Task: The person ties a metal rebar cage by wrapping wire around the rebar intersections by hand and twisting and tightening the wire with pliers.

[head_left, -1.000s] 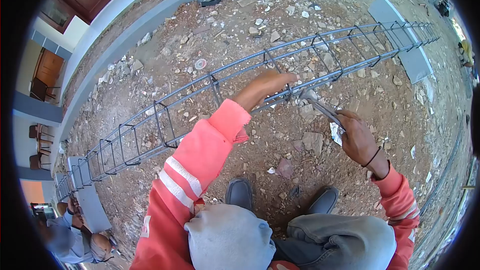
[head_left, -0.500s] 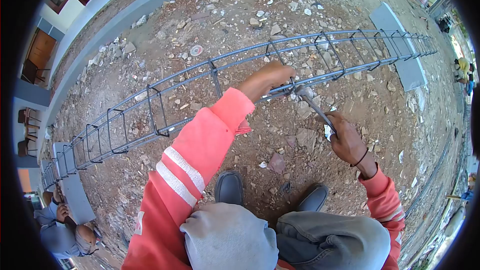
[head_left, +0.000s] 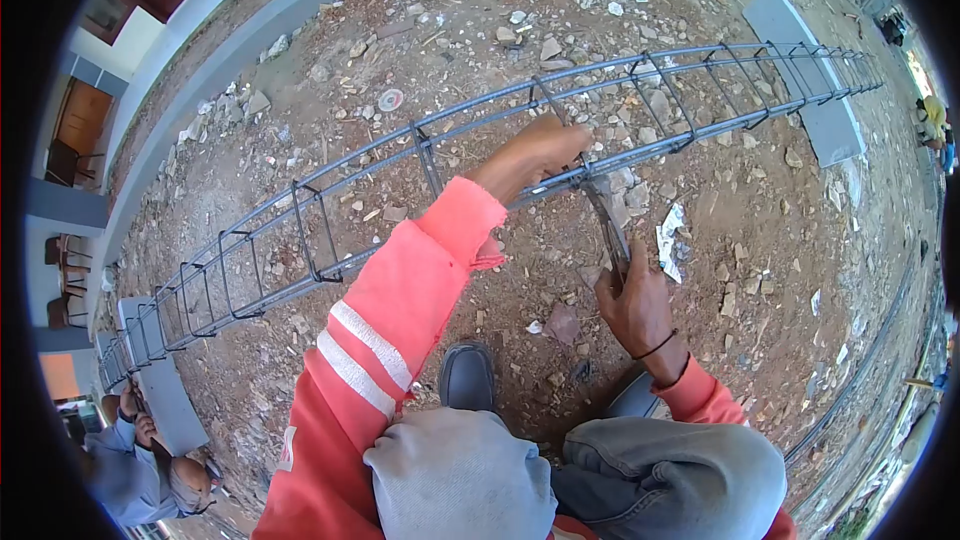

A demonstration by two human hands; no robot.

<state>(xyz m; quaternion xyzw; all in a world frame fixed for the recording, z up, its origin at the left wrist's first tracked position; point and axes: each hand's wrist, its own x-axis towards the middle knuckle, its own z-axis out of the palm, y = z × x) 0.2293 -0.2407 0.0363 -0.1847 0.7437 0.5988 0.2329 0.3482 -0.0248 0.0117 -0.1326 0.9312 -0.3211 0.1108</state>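
A long rebar cage (head_left: pixel 460 126) of lengthwise bars and square stirrups runs across the view in front of me. My left hand (head_left: pixel 540 152) is closed at a stirrup near the middle of the cage; some of its fingers are hidden. In my right hand (head_left: pixel 642 312) are long-handled pincers (head_left: pixel 606 215), gripped by the handles. Their jaws meet the near bar just right of my left hand, where the stirrup crosses it. Whether wire sits in the jaws is too small to make out.
Grey blocks prop the cage at the right (head_left: pixel 800 70) and left (head_left: pixel 170 390). Another person (head_left: pixel 150 460) crouches at the left end, hands near the cage. Stones and rubble (head_left: pixel 560 325) litter the dirt. My shoe (head_left: pixel 467 376) stands below the cage.
My right hand has swung left and slightly down, turning the pincers from a slant to nearly upright. Their handles look closer together. My left hand stays at the same joint.
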